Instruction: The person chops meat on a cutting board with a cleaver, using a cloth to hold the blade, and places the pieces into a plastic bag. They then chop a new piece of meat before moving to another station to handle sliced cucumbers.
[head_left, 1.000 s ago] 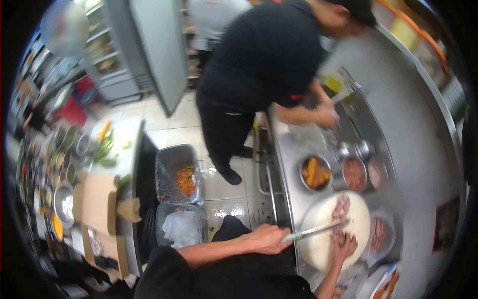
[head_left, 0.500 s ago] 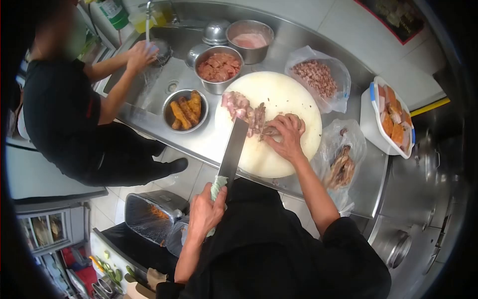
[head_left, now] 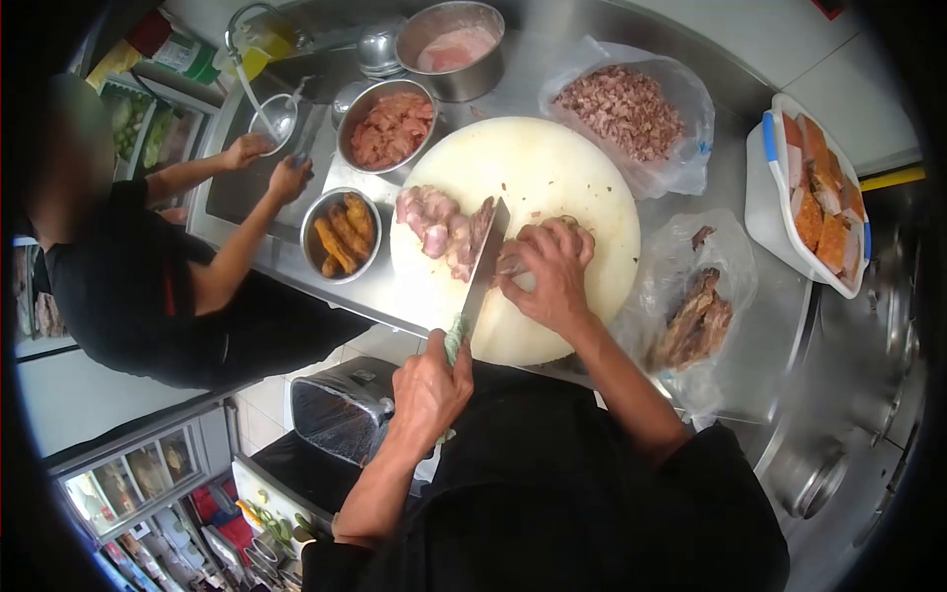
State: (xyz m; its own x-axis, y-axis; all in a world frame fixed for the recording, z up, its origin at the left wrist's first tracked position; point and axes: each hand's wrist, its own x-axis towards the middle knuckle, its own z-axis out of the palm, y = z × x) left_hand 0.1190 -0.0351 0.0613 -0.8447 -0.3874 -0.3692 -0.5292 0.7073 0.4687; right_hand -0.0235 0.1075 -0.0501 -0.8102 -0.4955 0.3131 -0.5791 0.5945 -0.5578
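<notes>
My left hand [head_left: 431, 395] is closed round the cloth-wrapped handle of a cleaver [head_left: 487, 261]. The blade stands nearly on edge on a round white chopping board [head_left: 592, 306], between the cut meat and my right hand. My right hand [head_left: 552, 274] lies over a piece of meat [head_left: 511, 264], fingers bent and pressing it to the board close to the blade. Most of that piece is hidden under the fingers. Chunks of pinkish meat [head_left: 431, 219] are heaped on the board's left side, with darker cut strips beside the blade. Small scraps dot the board.
Around the board stand a bowl of browned sticks [head_left: 342, 237], a pot of sliced meat [head_left: 393, 128], another pot [head_left: 450, 51], a bag of diced meat [head_left: 621, 118], a bag with dark meat [head_left: 695, 321] and a white tub [head_left: 784, 202]. A co-worker [head_left: 128, 257] works at the sink.
The cleaver has moved right and turned upright beside my right hand, which still holds the meat. The co-worker's hands have parted, with a bowl at one. The whole view has shifted.
</notes>
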